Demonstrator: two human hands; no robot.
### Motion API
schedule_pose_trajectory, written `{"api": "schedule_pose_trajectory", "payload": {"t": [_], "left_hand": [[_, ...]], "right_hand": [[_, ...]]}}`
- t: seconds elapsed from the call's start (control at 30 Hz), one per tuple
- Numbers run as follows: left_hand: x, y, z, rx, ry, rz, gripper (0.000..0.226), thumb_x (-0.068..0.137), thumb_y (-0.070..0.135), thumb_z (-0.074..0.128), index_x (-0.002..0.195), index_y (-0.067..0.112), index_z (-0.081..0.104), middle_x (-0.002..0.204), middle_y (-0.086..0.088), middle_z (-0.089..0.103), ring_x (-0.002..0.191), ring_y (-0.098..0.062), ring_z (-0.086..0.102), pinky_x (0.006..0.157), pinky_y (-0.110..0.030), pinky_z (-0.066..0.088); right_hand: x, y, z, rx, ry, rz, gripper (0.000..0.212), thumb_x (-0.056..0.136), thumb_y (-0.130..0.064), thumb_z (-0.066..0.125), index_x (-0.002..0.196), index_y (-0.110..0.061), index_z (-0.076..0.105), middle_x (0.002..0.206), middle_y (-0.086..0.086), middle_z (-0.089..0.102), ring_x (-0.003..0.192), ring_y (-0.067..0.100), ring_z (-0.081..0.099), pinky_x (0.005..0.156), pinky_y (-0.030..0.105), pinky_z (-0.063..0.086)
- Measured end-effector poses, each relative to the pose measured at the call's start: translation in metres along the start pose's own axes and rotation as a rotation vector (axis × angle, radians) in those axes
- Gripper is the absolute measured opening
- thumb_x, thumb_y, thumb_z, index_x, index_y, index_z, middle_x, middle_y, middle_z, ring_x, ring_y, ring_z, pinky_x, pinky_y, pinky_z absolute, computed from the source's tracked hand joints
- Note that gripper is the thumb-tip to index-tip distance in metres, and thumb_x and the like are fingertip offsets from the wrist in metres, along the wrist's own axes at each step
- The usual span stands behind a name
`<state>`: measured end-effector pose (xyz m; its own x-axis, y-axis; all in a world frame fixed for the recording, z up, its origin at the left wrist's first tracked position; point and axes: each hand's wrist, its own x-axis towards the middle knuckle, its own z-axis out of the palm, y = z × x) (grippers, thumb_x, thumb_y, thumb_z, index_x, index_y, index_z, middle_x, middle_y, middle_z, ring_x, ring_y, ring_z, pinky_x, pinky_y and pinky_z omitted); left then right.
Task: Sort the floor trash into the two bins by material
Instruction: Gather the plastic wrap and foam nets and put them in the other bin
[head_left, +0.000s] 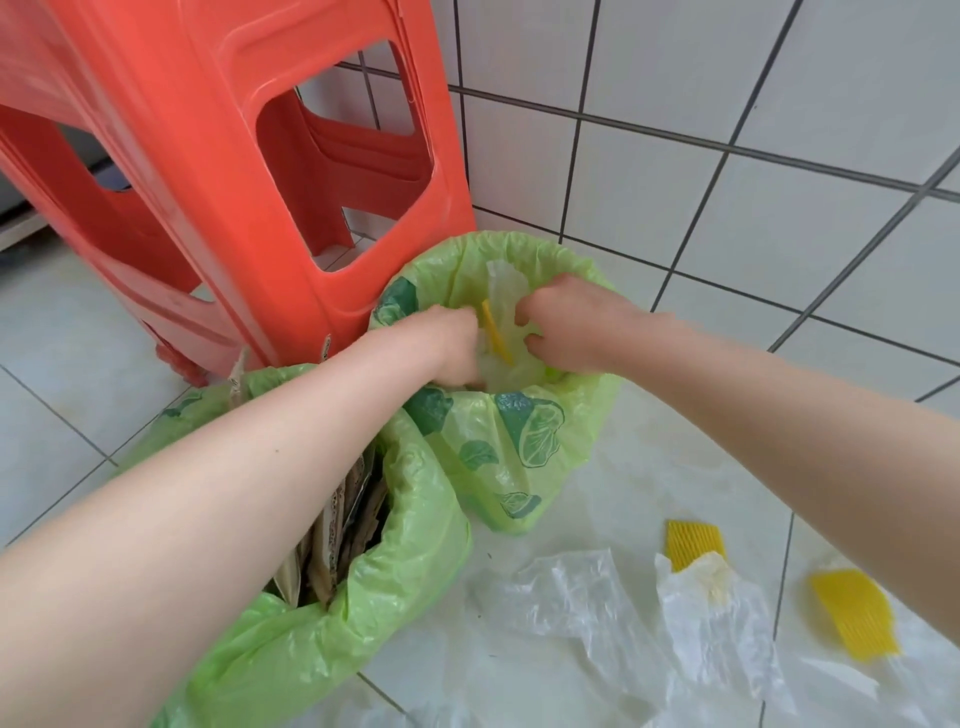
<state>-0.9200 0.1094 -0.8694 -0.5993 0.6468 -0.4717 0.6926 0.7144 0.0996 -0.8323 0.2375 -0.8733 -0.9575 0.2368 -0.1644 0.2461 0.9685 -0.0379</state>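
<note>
Orange plastic stool (218, 171) crowds far bin (519, 457); near bin (395, 571) holds cardboard (337, 525). Clear bags (587, 597), yellow foam nets (854, 613) on floor. Left hand (447, 345), right hand (566, 325) over far bin, fingers curled gripping clear bag with yellow strip (496, 332).

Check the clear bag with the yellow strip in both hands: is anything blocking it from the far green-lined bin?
Nothing visible does. The left hand and right hand hold the clear plastic bag with the yellow strip directly over the open mouth of the far green-lined bin, already partly inside it. The orange plastic stool stands beside, not across.
</note>
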Motion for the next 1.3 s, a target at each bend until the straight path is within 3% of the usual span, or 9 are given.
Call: {"api": "schedule_pose_trajectory", "payload": {"t": [0.1, 0.23, 0.47, 0.6, 0.67, 0.77, 0.97, 1.17, 1.3], "left_hand": [[-0.019, -0.002, -0.002, -0.061, 0.157, 0.008, 0.090, 0.077, 0.041, 0.072, 0.148, 0.017, 0.022, 0.144, -0.017, 0.039, 0.128, -0.036, 0.043, 0.103, -0.048, 0.042], [-0.060, 0.009, -0.003, -0.239, 0.396, 0.106, 0.089, 0.076, 0.029, 0.072, 0.148, 0.026, 0.020, 0.138, -0.006, 0.047, 0.126, -0.026, 0.046, 0.099, -0.044, 0.045], [-0.146, 0.042, 0.041, -0.481, 0.649, 0.246, 0.051, 0.079, 0.021, 0.066, 0.126, 0.032, 0.048, 0.101, 0.016, 0.059, 0.098, -0.009, 0.056, 0.085, -0.033, 0.049], [-0.181, 0.061, 0.104, -0.463, 0.514, 0.353, 0.042, 0.078, 0.018, 0.063, 0.117, 0.030, 0.053, 0.096, 0.016, 0.058, 0.095, -0.009, 0.056, 0.081, -0.036, 0.050], [-0.193, 0.062, 0.143, -0.425, 0.407, 0.375, 0.040, 0.078, 0.018, 0.061, 0.116, 0.029, 0.054, 0.097, 0.015, 0.058, 0.098, -0.009, 0.055, 0.082, -0.036, 0.049], [-0.205, 0.048, 0.196, -0.353, 0.242, 0.300, 0.041, 0.079, 0.020, 0.058, 0.117, 0.031, 0.052, 0.103, 0.015, 0.056, 0.103, -0.008, 0.051, 0.080, -0.027, 0.046], [-0.224, 0.005, 0.272, -0.093, 0.032, 0.216, 0.051, 0.071, 0.017, 0.064, 0.120, 0.024, 0.053, 0.116, 0.003, 0.051, 0.108, -0.024, 0.052, 0.080, -0.035, 0.048], [-0.233, -0.020, 0.297, 0.021, -0.064, 0.053, 0.087, 0.072, 0.021, 0.061, 0.146, 0.032, 0.016, 0.147, -0.002, 0.016, 0.131, -0.030, 0.027, 0.105, -0.044, 0.030], [-0.230, -0.027, 0.311, 0.086, 0.048, 0.094, 0.093, 0.056, 0.008, 0.064, 0.140, 0.030, 0.030, 0.134, -0.008, 0.043, 0.105, -0.035, 0.049, 0.087, -0.047, 0.043]], "right_hand": [[-0.023, 0.005, -0.005, 0.062, 0.115, -0.033, 0.033, 0.090, -0.023, 0.047, 0.121, -0.015, 0.058, 0.116, 0.011, 0.060, 0.119, 0.031, 0.048, 0.090, 0.043, 0.049], [-0.070, 0.003, -0.004, 0.141, 0.268, -0.065, 0.034, 0.092, -0.025, 0.046, 0.123, -0.013, 0.056, 0.120, 0.007, 0.060, 0.124, 0.028, 0.044, 0.097, 0.042, 0.044], [-0.168, -0.015, 0.017, 0.294, 0.344, -0.044, 0.036, 0.092, -0.028, 0.047, 0.125, -0.015, 0.054, 0.120, 0.002, 0.059, 0.119, 0.023, 0.049, 0.093, 0.039, 0.047], [-0.220, -0.021, 0.058, 0.324, 0.260, -0.027, 0.034, 0.091, -0.026, 0.050, 0.122, -0.014, 0.055, 0.113, 0.003, 0.061, 0.113, 0.024, 0.052, 0.087, 0.040, 0.050], [-0.244, -0.022, 0.084, 0.324, 0.217, -0.025, 0.032, 0.089, -0.025, 0.054, 0.119, -0.013, 0.058, 0.109, 0.003, 0.062, 0.108, 0.024, 0.054, 0.087, 0.032, 0.048], [-0.278, -0.028, 0.121, 0.325, 0.142, 0.018, 0.031, 0.086, -0.020, 0.063, 0.116, -0.013, 0.062, 0.104, 0.000, 0.065, 0.103, 0.020, 0.056, 0.082, 0.022, 0.043], [-0.329, -0.040, 0.179, 0.331, -0.079, 0.069, 0.033, 0.084, -0.019, 0.065, 0.116, -0.014, 0.061, 0.106, 0.000, 0.064, 0.101, 0.026, 0.060, 0.077, 0.028, 0.050], [-0.345, -0.037, 0.210, 0.256, -0.226, 0.128, 0.059, 0.082, -0.011, 0.061, 0.138, -0.012, 0.042, 0.138, 0.007, 0.045, 0.118, 0.032, 0.050, 0.092, 0.036, 0.049], [-0.344, -0.034, 0.224, 0.167, -0.271, 0.159, 0.084, 0.071, 0.000, 0.059, 0.146, -0.016, 0.026, 0.147, 0.012, 0.034, 0.134, 0.042, 0.031, 0.101, 0.045, 0.045]]}}
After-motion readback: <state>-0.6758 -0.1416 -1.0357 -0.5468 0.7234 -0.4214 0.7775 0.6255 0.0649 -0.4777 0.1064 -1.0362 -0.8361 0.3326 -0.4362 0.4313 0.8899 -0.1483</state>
